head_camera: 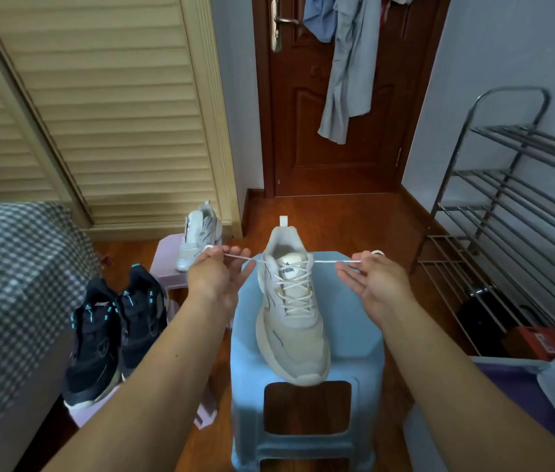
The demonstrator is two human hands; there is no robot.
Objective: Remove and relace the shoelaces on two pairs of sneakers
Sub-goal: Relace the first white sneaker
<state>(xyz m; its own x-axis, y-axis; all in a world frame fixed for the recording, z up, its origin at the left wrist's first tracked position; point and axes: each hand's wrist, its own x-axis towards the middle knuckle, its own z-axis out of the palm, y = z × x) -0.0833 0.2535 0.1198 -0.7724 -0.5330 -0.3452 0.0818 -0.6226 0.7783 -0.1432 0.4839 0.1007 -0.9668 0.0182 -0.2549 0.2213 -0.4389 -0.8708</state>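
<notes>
1. Evidently the beige sneaker [291,311] on the blue stool [354,335] is laced to the top eyelets.
2. The left hand [216,277] and right hand [376,281] each pinch a shoelace [332,262] end, pulling outward.
3. Tying remains; its white mate [197,236] and the black pair [116,332] wait, laces unclear.

Lace ends are hidden inside the left hand [216,274] and behind the right hand [373,284] fingers. The second white mesh sneaker [197,236], beyond the left hand, is partly covered by it. The steel-tube shoe rack [514,212], right of the right hand, is cut by the frame edge. The dark bag [483,318] beneath it is too dim to identify.
</notes>
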